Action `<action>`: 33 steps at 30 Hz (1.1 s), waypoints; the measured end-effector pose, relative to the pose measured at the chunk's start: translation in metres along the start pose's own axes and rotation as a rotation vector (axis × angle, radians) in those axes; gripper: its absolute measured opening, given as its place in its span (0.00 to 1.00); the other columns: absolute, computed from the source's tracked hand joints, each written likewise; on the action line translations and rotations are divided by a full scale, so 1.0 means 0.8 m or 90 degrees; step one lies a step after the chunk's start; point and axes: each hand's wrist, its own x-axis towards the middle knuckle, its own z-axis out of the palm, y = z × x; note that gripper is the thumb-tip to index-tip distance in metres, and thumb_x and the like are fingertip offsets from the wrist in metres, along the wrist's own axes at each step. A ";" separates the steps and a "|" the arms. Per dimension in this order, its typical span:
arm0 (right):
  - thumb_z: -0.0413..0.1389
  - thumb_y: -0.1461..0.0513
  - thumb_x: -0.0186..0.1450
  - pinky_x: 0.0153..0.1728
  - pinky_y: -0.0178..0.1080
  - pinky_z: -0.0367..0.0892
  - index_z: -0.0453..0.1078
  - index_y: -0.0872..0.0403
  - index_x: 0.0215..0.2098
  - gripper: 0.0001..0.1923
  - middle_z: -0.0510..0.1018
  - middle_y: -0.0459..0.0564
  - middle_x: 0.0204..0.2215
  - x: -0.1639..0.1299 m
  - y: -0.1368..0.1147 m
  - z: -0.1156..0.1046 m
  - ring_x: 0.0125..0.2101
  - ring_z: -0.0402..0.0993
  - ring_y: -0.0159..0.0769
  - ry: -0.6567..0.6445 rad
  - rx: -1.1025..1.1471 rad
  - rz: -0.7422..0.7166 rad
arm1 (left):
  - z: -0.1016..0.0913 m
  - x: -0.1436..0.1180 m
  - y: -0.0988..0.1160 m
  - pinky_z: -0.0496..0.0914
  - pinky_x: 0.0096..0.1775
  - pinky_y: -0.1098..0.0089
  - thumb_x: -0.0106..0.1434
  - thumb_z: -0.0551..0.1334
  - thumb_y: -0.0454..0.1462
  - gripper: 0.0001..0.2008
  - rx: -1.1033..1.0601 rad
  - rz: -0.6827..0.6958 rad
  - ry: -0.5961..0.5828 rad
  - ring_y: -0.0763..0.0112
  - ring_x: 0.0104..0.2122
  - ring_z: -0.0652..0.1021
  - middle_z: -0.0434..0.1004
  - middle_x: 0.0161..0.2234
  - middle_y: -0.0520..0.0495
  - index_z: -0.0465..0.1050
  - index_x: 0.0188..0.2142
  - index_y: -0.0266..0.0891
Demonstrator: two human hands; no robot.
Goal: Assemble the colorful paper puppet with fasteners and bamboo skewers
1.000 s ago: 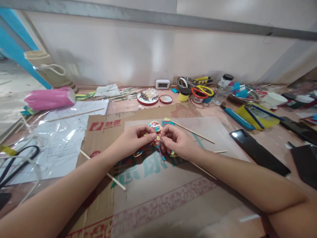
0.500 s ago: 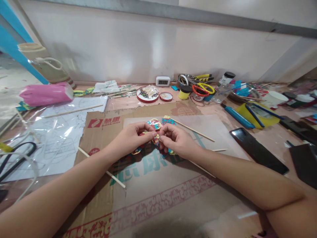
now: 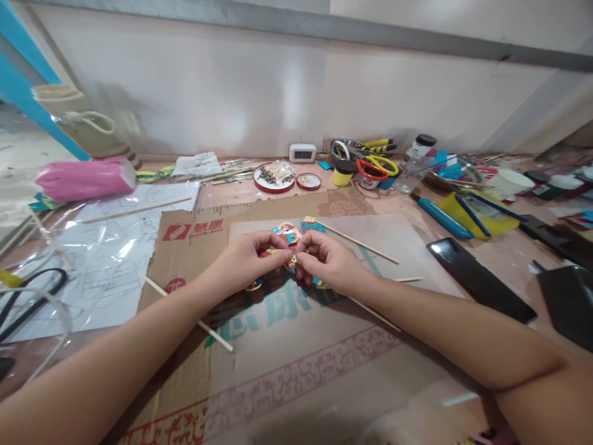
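Head view: left hand (image 3: 252, 256) and right hand (image 3: 331, 261) both pinched nearly closed, fingertips gripping the patterned piece (image 3: 291, 267) between them, above the cardboard (image 3: 185, 256). Its pointed lower end shows less than one second ago, suggesting close fingertip adjustment.

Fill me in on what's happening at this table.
A person's left hand and right hand meet fingertip to fingertip, pinching a small colourful piece over a sheet of cardboard. The fingers hide much of it, so the finer detail can't be made out. Thin sticks lie around the hands; a dish of beads and a clock sit behind.
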 end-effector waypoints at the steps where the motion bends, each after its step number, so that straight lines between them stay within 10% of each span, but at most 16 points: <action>1: 0.53 0.62 0.64 0.20 0.29 0.67 0.61 0.52 0.34 0.04 0.73 0.39 0.20 0.000 0.000 0.000 0.18 0.69 0.26 -0.001 0.004 0.004 | 0.000 0.000 -0.001 0.62 0.25 0.76 0.60 0.64 0.50 0.16 0.003 0.009 -0.001 0.77 0.24 0.70 0.74 0.25 0.55 0.74 0.34 0.39; 9: 0.53 0.60 0.65 0.20 0.29 0.67 0.61 0.52 0.34 0.05 0.73 0.38 0.19 0.002 -0.002 0.001 0.18 0.70 0.27 0.004 0.041 0.017 | 0.001 0.001 -0.015 0.67 0.49 0.63 0.63 0.65 0.41 0.09 0.228 0.318 0.187 0.64 0.47 0.73 0.73 0.44 0.46 0.75 0.41 0.42; 15: 0.54 0.60 0.65 0.20 0.29 0.67 0.61 0.52 0.34 0.06 0.73 0.38 0.19 0.001 -0.005 0.000 0.18 0.69 0.25 0.008 0.047 0.014 | 0.002 -0.005 -0.012 0.66 0.44 0.64 0.64 0.64 0.37 0.04 0.389 0.463 0.193 0.67 0.40 0.74 0.75 0.38 0.49 0.77 0.38 0.42; 33: 0.55 0.60 0.65 0.28 0.34 0.68 0.66 0.53 0.37 0.05 0.73 0.43 0.26 -0.002 0.003 -0.001 0.25 0.71 0.30 0.057 -0.118 -0.089 | 0.009 -0.002 -0.010 0.66 0.43 0.67 0.63 0.61 0.35 0.02 0.300 0.407 0.183 0.69 0.38 0.74 0.75 0.35 0.50 0.73 0.33 0.39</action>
